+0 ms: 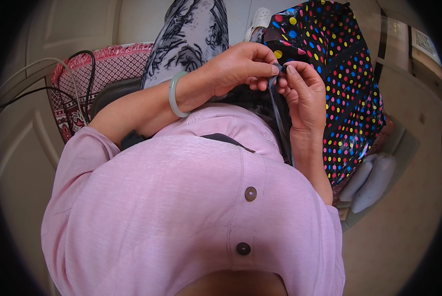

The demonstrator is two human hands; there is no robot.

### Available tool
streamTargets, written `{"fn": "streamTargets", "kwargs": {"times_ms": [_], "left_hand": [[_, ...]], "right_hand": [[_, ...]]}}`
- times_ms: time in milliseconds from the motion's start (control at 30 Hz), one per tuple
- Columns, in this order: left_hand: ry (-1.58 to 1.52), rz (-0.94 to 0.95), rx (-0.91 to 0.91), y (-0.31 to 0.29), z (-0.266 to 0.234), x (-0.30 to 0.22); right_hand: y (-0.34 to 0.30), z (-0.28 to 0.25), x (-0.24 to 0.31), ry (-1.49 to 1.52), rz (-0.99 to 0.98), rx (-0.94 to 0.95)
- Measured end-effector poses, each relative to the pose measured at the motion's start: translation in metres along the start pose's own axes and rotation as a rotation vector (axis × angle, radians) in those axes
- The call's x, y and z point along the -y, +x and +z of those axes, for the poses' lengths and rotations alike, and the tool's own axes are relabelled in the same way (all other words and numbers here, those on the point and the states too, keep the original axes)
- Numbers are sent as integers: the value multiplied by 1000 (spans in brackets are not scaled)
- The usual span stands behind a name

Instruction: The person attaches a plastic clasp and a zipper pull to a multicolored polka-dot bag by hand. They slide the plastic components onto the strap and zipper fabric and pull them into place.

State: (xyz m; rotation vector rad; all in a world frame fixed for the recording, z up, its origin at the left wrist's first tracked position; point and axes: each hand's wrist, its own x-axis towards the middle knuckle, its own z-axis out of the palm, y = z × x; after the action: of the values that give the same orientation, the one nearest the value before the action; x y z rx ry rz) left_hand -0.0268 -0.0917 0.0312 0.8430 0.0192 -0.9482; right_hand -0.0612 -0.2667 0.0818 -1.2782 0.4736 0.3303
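My left hand (240, 67), with a pale green bangle (173, 94) on its wrist, pinches a narrow dark grey strip (274, 96) between thumb and forefinger. Close beside it, my right hand (305, 93) has thumb and forefinger pressed together on the same dark piece. The fingertips of both hands almost meet above my lap. From between them the strip hangs down toward my pink shirt, past the right palm. What its upper end looks like is mostly hidden by the fingers.
A black bag-like sheet with coloured dots (349, 93) spreads on the right, beside a white shoe (260, 18). Grey cushions (371, 180) lie lower right. To the left are a fringed red patterned cloth (110, 61) and several cables (90, 74). My patterned trouser leg (189, 44) extends ahead.
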Motion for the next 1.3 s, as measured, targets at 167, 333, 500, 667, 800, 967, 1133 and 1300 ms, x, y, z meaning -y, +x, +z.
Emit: {"fn": "streamTargets", "kwargs": {"times_ms": [167, 333, 500, 667, 800, 967, 1133, 1300], "left_hand": [[45, 3, -5, 1, 0, -1], [77, 16, -20, 2, 0, 0], [103, 8, -51, 1, 1, 0], [167, 25, -61, 3, -1, 3], [202, 33, -64, 3, 0, 2], [299, 97, -69, 3, -1, 5], [376, 125, -60, 2, -1, 5], [368, 148, -73, -1, 3, 4]], "right_hand": [[2, 0, 3, 42, 65, -13], [1, 1, 4, 37, 80, -24], [1, 4, 4, 23, 81, -27], [0, 6, 4, -7, 76, -32], [-2, 6, 2, -47, 63, -40], [-6, 11, 2, -99, 38, -72], [-8, 14, -1, -100, 13, -83], [-8, 11, 1, -54, 38, -89]]}}
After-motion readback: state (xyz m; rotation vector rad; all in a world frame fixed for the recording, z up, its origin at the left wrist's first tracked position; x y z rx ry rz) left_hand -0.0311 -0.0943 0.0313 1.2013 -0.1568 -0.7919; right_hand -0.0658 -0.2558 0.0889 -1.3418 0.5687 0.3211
